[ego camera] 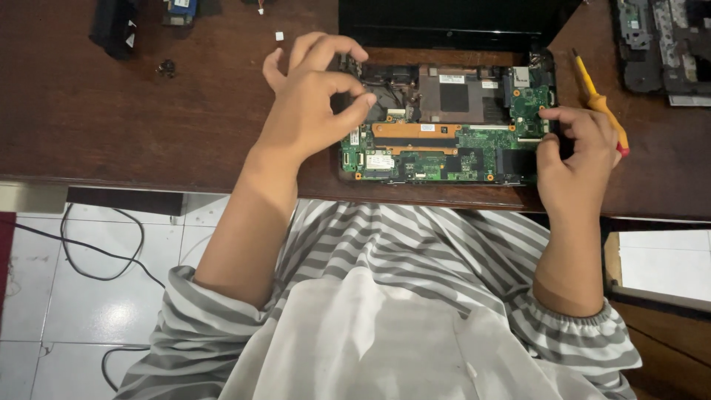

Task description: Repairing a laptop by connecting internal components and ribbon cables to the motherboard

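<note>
head: brown wooden desk (111,126), white tiled floor (89,311)

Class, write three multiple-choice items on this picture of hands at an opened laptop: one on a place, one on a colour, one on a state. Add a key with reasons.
1. Where does the opened laptop lie?
A. On the brown table
B. On the tiled floor
C. On the person's lap

2. What colour is the handle of the screwdriver?
A. Blue
B. Yellow
C. Green

3. How is the left hand posed?
A. Flat on the table
B. Clenched round a cable
C. Thumb and forefinger pinched over the circuit board

Key: 1 A, it lies on the dark wood; 2 B, the yellow handle sticks out past the right hand; 3 C, the two fingertips meet above the board's left end.
</note>
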